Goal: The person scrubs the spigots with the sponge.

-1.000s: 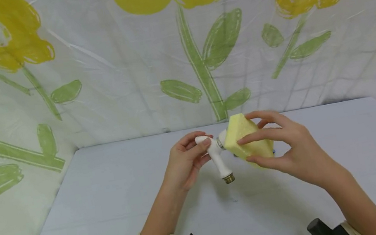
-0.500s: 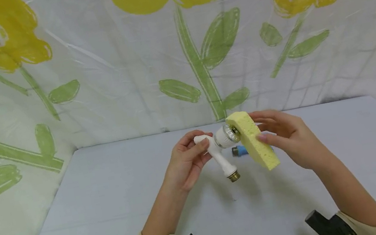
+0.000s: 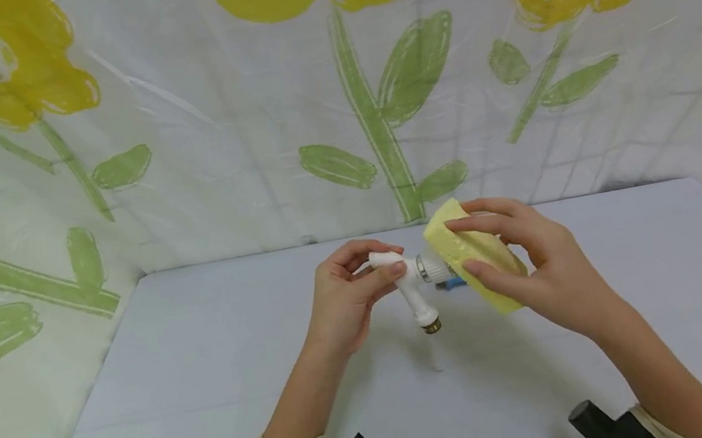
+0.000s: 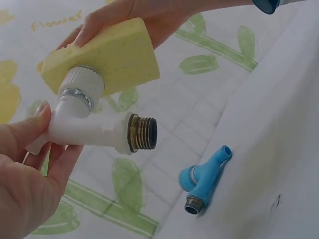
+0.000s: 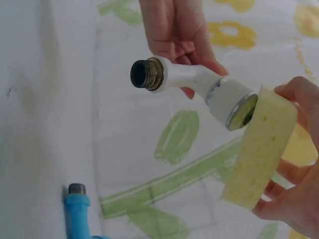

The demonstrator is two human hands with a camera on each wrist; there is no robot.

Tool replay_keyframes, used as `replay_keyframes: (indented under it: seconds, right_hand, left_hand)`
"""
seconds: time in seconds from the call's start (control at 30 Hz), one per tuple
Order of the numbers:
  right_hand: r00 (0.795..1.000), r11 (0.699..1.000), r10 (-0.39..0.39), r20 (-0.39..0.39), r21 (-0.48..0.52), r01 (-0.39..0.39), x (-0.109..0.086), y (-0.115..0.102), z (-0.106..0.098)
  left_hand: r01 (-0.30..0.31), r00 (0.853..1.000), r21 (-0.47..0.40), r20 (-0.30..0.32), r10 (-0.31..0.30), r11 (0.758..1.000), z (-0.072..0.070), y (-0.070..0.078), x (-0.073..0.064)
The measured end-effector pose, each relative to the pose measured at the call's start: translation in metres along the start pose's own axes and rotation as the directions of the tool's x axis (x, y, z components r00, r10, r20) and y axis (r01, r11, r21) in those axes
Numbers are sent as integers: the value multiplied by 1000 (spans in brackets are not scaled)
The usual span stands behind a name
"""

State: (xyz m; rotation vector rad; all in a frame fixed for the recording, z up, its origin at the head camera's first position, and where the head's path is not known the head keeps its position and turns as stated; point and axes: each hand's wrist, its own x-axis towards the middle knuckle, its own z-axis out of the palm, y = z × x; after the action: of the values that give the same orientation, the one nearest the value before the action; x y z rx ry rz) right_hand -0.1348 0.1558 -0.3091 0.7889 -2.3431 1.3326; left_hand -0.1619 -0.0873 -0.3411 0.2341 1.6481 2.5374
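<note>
My left hand (image 3: pixel 347 298) pinches a white tap (image 3: pixel 411 290) by one end between thumb and fingers. The tap has a brass-coloured threaded end (image 4: pixel 143 133) and a ribbed white knob-like end (image 4: pixel 82 83) with a silvery ring. A yellow sponge (image 3: pixel 473 256) is gripped by my right hand (image 3: pixel 545 263), thumb on one side and fingers on the other. In both wrist views the sponge's flat face lies right at the ribbed end of the tap. Tap and sponge are held up above the table.
Behind the sponge, a blue tap (image 4: pixel 204 179) with a dark threaded end lies on the white table (image 3: pixel 208 369). A pale sheet (image 3: pixel 206 158) printed with yellow flowers and green leaves hangs along the back and sides.
The sponge has turned and shifted in my right hand, tilting off the tap's ribbed end and then back against it. My left hand with the white tap has barely moved.
</note>
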Motion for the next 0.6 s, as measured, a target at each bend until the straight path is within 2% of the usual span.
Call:
replay_keyframes:
  seconds: [0.13,0.27,0.33,0.47,0.6]
  right_hand:
    - [993,987,-118,-28,-114,114,-1,-4,0]
    - [984,980,-180,-13,-93,178,0,-2,-1]
    - [987,987,-161,0,-23,160,0,1,-2]
    - [997,987,-74,36,143,68,1,7,-6]
    - [998,975,-4,64,220,-10,1,10,-7]
  left_hand:
    - [10,1000,-24,-29,-11,1000,1,-1,1]
    - [22,999,-69,-42,-25,997,0,-1,1]
    - [29,999,-92,-33,-32,995,0,0,1]
    - [50,999,-125,7,-50,991,-1,0,0]
    - [70,997,-128,45,-64,989,-2,-1,-1]
